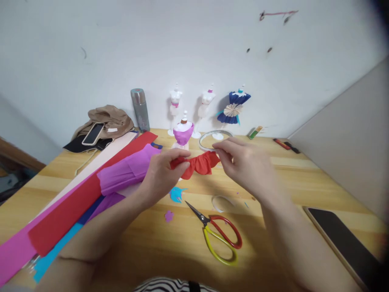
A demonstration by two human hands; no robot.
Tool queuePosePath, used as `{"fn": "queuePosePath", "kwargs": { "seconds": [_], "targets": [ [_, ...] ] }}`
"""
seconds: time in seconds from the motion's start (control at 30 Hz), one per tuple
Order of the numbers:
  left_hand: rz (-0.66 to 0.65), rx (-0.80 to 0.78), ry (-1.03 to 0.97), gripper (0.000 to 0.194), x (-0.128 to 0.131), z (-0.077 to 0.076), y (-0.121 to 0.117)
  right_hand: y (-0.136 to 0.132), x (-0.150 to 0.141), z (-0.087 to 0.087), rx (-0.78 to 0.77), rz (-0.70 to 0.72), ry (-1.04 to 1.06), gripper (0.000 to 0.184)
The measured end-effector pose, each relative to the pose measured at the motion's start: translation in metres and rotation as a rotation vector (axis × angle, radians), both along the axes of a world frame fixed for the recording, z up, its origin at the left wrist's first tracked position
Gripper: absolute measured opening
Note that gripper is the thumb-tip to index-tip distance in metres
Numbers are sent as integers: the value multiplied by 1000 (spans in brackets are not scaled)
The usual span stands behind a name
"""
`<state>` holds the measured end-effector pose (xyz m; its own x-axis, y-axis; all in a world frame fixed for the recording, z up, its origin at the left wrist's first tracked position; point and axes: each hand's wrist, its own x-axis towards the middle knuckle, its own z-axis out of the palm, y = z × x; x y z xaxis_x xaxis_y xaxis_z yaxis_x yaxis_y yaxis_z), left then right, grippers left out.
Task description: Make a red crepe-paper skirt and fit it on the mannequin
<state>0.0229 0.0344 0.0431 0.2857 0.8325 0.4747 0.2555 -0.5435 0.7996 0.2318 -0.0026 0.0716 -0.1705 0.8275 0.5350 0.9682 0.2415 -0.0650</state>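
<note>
A gathered strip of red crepe paper [202, 163] is stretched between my two hands above the table. My left hand [165, 170] pinches its left end between thumb and fingers. At the other end, my right hand [235, 156] pinches the upper corner. Just behind the strip stands a small mannequin [183, 132] wrapped in purple paper at the chest, its lower part partly hidden. A roll of whitish tape [203, 142] lies behind my right hand. Below the strip, scissors [209, 227] with one red and one yellow handle lie on the table.
Coloured paper sheets [67, 207] pile up at left. A phone [340, 239] lies at right. Along the wall stand a flask [140, 109], two white mannequins [175, 97] and a blue-dressed mannequin [232, 107]. A blue paper scrap [176, 194] and purple paper flower [169, 216] lie near the scissors.
</note>
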Motion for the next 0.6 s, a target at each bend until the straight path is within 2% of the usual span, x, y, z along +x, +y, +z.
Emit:
{"fn": "queuePosePath", "kwargs": {
  "seconds": [0.13, 0.27, 0.43, 0.6],
  "targets": [
    [-6, -41, -61, 19, -6, 7, 16, 21, -11, 14, -75, -54, -35, 27],
    [55, 54, 9, 19, -11, 4, 30, 34, -18, 22, -122, -74, -67, 29],
    [127, 209, 181, 14, -13, 4, 27, 39, -22, 22, -131, -93, -102, 31],
    [169, 262, 256, 13, -12, 9, 23, 41, -21, 19, -116, -62, -114, 32]
  ]
}}
